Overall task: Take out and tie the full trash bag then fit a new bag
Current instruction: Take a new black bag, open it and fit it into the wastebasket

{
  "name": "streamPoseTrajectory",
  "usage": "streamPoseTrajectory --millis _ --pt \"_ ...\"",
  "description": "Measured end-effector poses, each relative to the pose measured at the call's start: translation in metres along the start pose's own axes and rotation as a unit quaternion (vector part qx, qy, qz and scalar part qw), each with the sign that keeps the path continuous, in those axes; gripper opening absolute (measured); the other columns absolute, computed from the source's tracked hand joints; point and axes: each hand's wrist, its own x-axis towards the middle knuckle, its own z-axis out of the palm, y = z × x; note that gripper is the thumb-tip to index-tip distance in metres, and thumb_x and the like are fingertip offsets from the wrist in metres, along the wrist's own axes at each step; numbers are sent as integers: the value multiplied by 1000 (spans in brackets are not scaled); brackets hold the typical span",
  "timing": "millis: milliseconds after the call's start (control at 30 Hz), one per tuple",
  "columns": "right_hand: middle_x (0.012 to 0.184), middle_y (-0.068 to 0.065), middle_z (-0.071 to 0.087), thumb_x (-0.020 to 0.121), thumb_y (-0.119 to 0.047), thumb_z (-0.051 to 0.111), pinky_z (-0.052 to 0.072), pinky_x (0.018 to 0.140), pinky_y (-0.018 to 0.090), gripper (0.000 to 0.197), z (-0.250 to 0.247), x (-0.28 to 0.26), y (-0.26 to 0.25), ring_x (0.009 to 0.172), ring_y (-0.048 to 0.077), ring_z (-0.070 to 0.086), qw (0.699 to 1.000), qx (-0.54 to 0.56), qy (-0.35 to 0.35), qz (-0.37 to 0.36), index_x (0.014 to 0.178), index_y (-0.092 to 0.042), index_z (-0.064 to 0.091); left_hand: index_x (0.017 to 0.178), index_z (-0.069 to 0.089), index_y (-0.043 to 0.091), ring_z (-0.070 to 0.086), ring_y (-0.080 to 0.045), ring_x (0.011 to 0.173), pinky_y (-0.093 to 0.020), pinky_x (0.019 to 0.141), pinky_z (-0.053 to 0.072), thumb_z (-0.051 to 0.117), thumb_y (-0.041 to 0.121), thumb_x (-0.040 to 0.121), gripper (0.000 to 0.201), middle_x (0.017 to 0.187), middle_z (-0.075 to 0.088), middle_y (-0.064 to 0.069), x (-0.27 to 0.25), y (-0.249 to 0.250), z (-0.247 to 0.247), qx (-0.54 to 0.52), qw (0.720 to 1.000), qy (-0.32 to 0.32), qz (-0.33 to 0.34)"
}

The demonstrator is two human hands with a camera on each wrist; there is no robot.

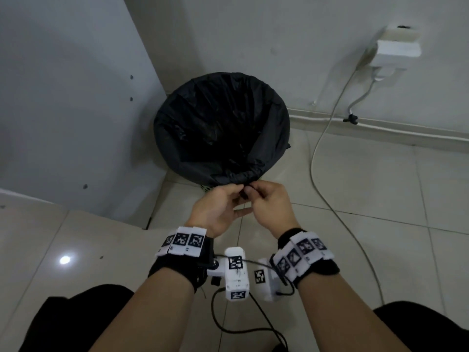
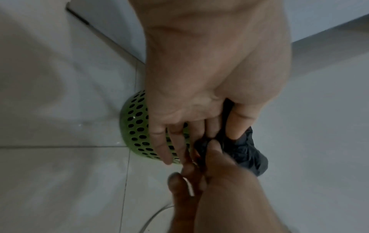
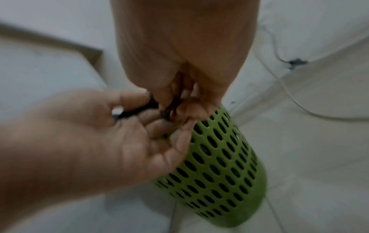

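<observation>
A black trash bag [image 1: 220, 128] lines a green perforated bin [image 1: 206, 188] standing in the corner, its edge folded over the rim. Both hands meet at the near rim. My left hand [image 1: 237, 194] pinches a bunched bit of the bag's edge [image 2: 245, 151] between thumb and fingers. My right hand [image 1: 253, 191] pinches the same twisted black strand [image 3: 137, 108] right beside it, fingertips touching the left hand's. In the wrist views the bin's wall [image 3: 219, 165] shows just under the fingers. What lies inside the bag is too dark to tell.
A grey cabinet panel [image 1: 63, 110] stands left of the bin and the white wall behind it. A white cable [image 1: 319, 148] runs across the tiled floor from a wall plug [image 1: 396, 47] at the right. My dark-trousered knees [image 1: 63, 321] are at the bottom.
</observation>
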Motion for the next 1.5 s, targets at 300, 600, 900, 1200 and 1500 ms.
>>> streamPoseTrajectory --millis 300,600,900,1200,1500 --pt "63 2 44 102 -7 42 32 39 15 21 -22 6 -16 41 5 36 827 410 -162 349 86 -9 57 110 68 8 63 -17 84 -35 74 60 79 28 71 45 85 69 -4 8 -5 -1 17 1000 -12 -13" --pt "83 8 73 87 2 67 56 55 28 16 -22 -13 -25 62 17 66 992 87 -31 84 101 -5 68 101 71 7 70 -15 71 -36 75 59 65 9 89 14 87 74 -9 14 -2 5 -49 998 46 -3" --pt "59 8 58 97 -7 55 41 42 24 24 -10 2 -19 44 14 52 946 235 14 222 75 -5 64 112 69 1 71 -21 84 -36 74 62 63 11 92 23 95 70 -12 1 0 8 -24 999 26 -24" --pt "58 14 58 83 6 60 48 45 28 13 -12 0 -20 42 19 52 945 203 54 251 72 -2 60 116 66 -8 71 -28 91 -39 87 60 75 -5 79 38 112 71 -24 0 -7 5 12 993 102 53" --pt "83 19 68 90 -2 68 60 64 32 23 -16 -12 -20 70 22 67 935 296 -33 192 105 15 66 114 67 -7 71 -35 101 -46 97 55 68 -4 84 30 109 73 -23 -6 -5 10 20 993 105 56"
